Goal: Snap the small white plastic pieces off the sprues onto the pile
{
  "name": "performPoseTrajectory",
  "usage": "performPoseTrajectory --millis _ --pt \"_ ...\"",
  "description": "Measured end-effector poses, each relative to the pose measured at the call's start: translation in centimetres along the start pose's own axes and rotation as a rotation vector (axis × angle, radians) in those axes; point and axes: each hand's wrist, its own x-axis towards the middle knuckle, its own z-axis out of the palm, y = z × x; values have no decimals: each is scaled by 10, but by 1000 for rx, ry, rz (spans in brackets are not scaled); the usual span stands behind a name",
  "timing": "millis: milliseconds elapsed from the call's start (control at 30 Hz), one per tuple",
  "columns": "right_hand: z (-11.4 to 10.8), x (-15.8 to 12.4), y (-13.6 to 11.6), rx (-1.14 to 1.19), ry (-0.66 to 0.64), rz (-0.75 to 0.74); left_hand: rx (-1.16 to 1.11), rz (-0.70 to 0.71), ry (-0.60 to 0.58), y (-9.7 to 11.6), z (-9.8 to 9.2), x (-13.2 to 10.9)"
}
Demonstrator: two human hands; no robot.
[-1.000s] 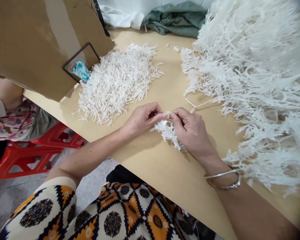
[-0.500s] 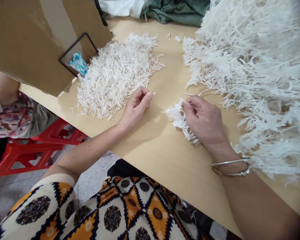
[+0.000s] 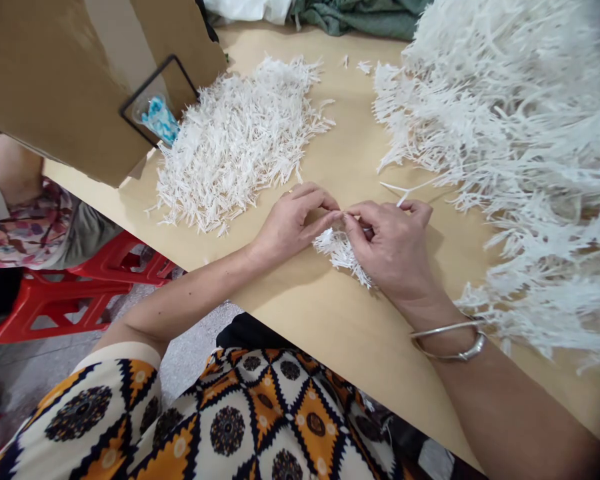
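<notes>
My right hand (image 3: 393, 247), wearing a silver bangle, is closed on a bunch of thin white plastic sprigs (image 3: 341, 253) that hang below its fingers. A longer white strand (image 3: 405, 191) sticks out behind its knuckles. Thumb and forefinger of my left hand (image 3: 300, 220) are pinched together, meeting the right fingertips at the top of the bunch. What sits between the left fingertips is too small to make out. Beyond the left hand lies a heap of short white sprigs (image 3: 235, 140). A larger pile of long, branched white strands (image 3: 510, 147) spreads along the right.
A cardboard box (image 3: 65, 73) stands at the back left, with a black wire frame and a clear cup of blue-and-white bits (image 3: 160, 120) beside it. Green cloth (image 3: 355, 17) lies at the table's far edge. Another person's arm (image 3: 15, 170) and red stools (image 3: 55, 303) are at left.
My left hand has moved right until its fingertips meet those of my right hand. My right hand has shifted slightly left with the bunch. The small white tip in the left pinch no longer shows.
</notes>
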Motion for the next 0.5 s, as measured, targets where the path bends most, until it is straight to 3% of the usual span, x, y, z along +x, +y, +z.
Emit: performPoseTrajectory --millis 333,500 --pt "1 5 2 42 -152 -51 -106 -242 202 -7 3 -2" --pt "1 3 6 42 -207 -83 -285 -414 515 -42 1 4"
